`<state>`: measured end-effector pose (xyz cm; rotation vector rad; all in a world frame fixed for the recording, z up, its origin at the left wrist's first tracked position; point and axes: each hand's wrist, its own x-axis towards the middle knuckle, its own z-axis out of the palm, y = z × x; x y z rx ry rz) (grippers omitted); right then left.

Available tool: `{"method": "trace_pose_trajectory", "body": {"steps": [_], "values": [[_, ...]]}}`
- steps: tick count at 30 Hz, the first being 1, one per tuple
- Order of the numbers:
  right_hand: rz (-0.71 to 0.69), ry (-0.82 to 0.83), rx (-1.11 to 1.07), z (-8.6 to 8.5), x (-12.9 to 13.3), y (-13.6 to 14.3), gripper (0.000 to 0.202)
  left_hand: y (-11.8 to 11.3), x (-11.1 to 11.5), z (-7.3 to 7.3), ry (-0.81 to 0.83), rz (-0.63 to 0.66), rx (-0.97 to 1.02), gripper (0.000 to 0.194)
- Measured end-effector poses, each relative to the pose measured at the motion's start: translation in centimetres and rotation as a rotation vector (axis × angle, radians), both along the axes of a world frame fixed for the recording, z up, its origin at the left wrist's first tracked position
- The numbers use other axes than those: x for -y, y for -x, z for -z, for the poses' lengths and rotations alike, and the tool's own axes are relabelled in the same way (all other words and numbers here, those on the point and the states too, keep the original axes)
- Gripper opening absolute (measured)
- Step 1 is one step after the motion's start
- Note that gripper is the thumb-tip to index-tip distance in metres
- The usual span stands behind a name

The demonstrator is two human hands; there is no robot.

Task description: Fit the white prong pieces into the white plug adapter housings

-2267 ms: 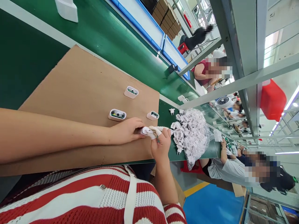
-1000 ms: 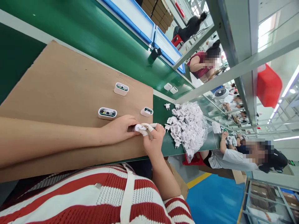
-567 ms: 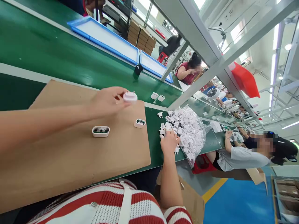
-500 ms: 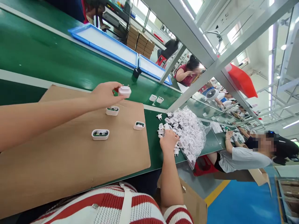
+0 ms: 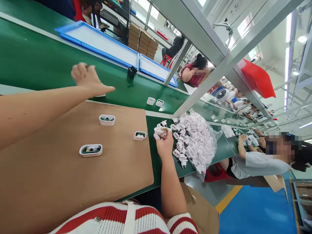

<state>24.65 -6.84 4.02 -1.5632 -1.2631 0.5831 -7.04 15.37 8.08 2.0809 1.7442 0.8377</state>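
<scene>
My left hand (image 5: 89, 79) is over the green belt with its fingers stretched out, holding nothing. Part of a white piece (image 5: 100, 95) shows just below its palm. My right hand (image 5: 166, 144) is closed around a white plug piece (image 5: 159, 129) at the edge of the pile; the fingers hide part of it. Beside it spreads a heap of white plug pieces (image 5: 195, 139), many in a clear plastic bag. On the brown cardboard sheet (image 5: 117, 172) stand three white oval housings with circuit parts inside: a front one (image 5: 91, 150), a back one (image 5: 107, 120) and a right one (image 5: 139, 136).
Two white housings (image 5: 155, 102) sit on the green belt (image 5: 44, 61). Beyond are a small black cup (image 5: 132, 72) and blue-rimmed trays (image 5: 97, 39). A slanting metal post (image 5: 186, 103) rises behind the heap. A co-worker in grey (image 5: 263, 162) sits at the right.
My left hand has let go of the white plug charger and moved left, its fingers opening. My right hand has drawn a plug piece leftward from the heap. The view has shifted slightly.
</scene>
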Motion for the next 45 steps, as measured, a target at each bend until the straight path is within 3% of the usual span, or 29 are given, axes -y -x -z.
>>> {"method": "trace_pose_trajectory", "body": {"steps": [2,3,6,9,12,15,19,22,24,26,29,32,35,38,42,45], "values": [[-0.042,-0.043,-0.176,0.3,-0.2,0.4,0.048,-2.4,-0.4,-1.5,-0.105,-0.056,0.006,0.105],[-0.043,-0.057,-0.211,0.5,-0.2,0.5,0.051,-4.0,-0.7,-2.1,-0.088,-0.019,-0.028,0.102],[-0.06,-0.049,-0.202,0.7,-0.3,0.6,0.046,-9.4,-1.9,-3.3,0.086,0.239,-0.152,0.092],[-0.114,-0.015,-0.104,1.0,-0.3,0.6,0.038,-14.3,-3.1,-2.9,0.17,0.322,-0.188,0.09],[-0.144,-0.005,-0.098,1.2,-0.3,0.5,0.04,-16.9,-3.3,-2.1,0.21,0.333,-0.192,0.07],[-0.181,0.035,-0.194,1.0,-0.1,0.4,0.041,-16.7,-2.5,-2.3,0.216,0.324,-0.195,0.048],[-0.239,0.081,-0.285,0.1,0.3,0.1,0.034,-13.8,0.5,-4.7,0.137,0.36,-0.182,0.05],[-0.24,0.061,-0.378,-0.7,0.6,0.1,0.046,-11.0,5.1,-6.8,0.076,0.428,-0.15,0.059],[-0.222,0.017,-0.441,-1.2,0.7,0.2,0.06,-9.4,9.4,-7.1,0.064,0.486,-0.122,0.06],[-0.188,-0.015,-0.482,-1.4,0.7,0.2,0.063,-8.3,13.9,-6.0,0.059,0.547,-0.067,0.055],[-0.156,0.004,-0.472,-1.4,0.8,0.1,0.046,-7.6,19.7,-2.2,0.017,0.652,0.079,0.042],[-0.157,0.019,-0.439,-1.2,0.9,0.0,0.038,-7.8,22.8,1.9,0.072,0.689,0.109,0.035],[-0.164,0.029,-0.396,-1.3,1.4,0.2,0.035,-8.2,23.4,4.4,0.13,0.668,0.128,0.039],[-0.173,0.044,-0.265,-2.0,2.7,0.9,0.031,-8.3,23.0,5.9,0.132,0.631,0.242,0.05],[-0.266,-0.091,0.166,-3.4,4.8,2.2,0.018,-8.2,22.5,7.1,0.097,0.646,0.378,0.039],[-0.381,-0.201,0.506,-3.6,5.7,3.0,0.021,-8.2,22.4,7.4,0.104,0.67,0.443,0.036]]}}
